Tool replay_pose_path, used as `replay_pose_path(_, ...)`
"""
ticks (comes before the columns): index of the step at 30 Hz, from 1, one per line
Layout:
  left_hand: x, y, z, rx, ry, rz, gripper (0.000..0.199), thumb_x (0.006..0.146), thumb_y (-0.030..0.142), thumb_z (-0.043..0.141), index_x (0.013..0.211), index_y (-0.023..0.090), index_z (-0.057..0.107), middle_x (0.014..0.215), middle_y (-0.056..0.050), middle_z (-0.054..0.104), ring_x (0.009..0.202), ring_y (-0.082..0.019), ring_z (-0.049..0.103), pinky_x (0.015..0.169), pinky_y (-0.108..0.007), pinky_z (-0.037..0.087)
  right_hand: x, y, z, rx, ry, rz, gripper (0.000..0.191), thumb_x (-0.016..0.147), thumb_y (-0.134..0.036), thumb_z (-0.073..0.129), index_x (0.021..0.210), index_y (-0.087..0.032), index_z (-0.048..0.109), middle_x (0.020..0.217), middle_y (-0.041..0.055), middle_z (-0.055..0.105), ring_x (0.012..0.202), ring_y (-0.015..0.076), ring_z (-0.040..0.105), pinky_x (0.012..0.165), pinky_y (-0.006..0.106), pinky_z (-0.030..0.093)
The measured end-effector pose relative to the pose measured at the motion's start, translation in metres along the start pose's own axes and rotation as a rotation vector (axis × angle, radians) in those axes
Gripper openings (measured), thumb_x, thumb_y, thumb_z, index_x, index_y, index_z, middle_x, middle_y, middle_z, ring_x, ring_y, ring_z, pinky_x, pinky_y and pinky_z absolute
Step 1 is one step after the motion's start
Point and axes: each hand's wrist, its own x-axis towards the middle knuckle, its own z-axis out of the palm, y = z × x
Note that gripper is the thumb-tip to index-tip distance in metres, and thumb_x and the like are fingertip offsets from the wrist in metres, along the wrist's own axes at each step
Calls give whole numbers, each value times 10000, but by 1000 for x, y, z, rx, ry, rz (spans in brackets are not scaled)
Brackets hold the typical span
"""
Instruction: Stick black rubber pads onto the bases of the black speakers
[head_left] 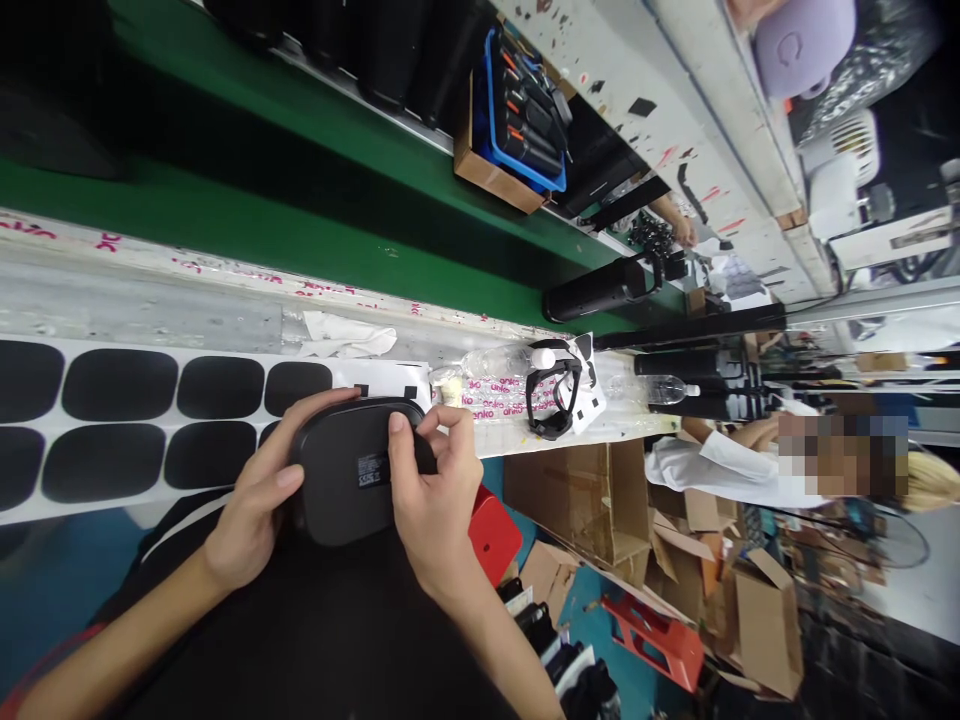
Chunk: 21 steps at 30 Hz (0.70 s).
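Observation:
A black casing point(341, 480) with a rounded rectangular end faces up in front of me, with a small printed label point(370, 470) on that end. My left hand point(259, 490) wraps its left side, thumb over the rim and fingers along the upper edge. On the opposite side, my right hand point(435, 480) grips the edge, its thumb pressed on the flat end and its fingers curled. What lies under those fingers is hidden. Beside my left hand is a white sheet point(176, 440) carrying rows of black rounded pads point(120, 383).
A green conveyor point(330, 240) runs beyond the bench, bearing a black cylindrical device point(600, 290) and a blue tray point(525, 175) of tools. A plastic bottle point(502, 362) and black frame-like parts point(555, 390) lie rightward. Cardboard boxes point(577, 490), a red stool point(495, 535) and a co-worker point(720, 470) are nearby.

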Motion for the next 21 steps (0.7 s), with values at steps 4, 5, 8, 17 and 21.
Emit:
replay_pose_path(4, 2, -7, -4, 30, -9, 13, 604, 700, 574, 650, 1239, 305, 603, 1318, -8, 607, 1188, -305, 554, 991, -343, 458, -1, 1, 0, 6, -4, 16, 203, 931, -313, 580, 843, -233, 416, 715, -50, 503, 538, 74, 497, 503, 202, 380)
replay_pose_path(5, 2, -9, -6, 42, -8, 17, 599, 705, 569, 655, 1244, 314, 599, 1316, 0, 606, 1182, -296, 556, 972, -329, 462, -2, 2, 0, 13, -6, 22, 205, 931, -316, 582, 844, -234, 416, 716, -51, 507, 542, 76, 503, 507, 201, 384)
replay_pose_path(8, 2, -13, -8, 78, 4, 35, 582, 724, 569, 649, 1245, 315, 593, 1320, 3, 597, 1178, -296, 553, 978, -333, 442, -2, 1, -2, 42, -35, 43, 193, 934, -310, 578, 856, -237, 417, 725, -52, 524, 554, 76, 522, 511, 196, 387)
replay_pose_path(17, 1, -10, -4, 118, 87, 56, 397, 812, 541, 603, 1160, 352, 635, 1269, 27, 612, 1141, -270, 552, 962, -344, 430, -2, -9, -8, -31, -123, 122, 174, 930, -348, 558, 912, -237, 424, 699, -49, 548, 534, 107, 540, 495, 212, 390)
replay_pose_path(21, 2, -11, -3, 64, 53, 47, 468, 817, 615, 552, 1179, 329, 628, 1292, 9, 610, 1176, -265, 558, 978, -317, 452, -1, -9, -8, -35, -121, 140, 173, 926, -353, 559, 904, -236, 435, 701, -50, 538, 534, 104, 528, 504, 211, 391)
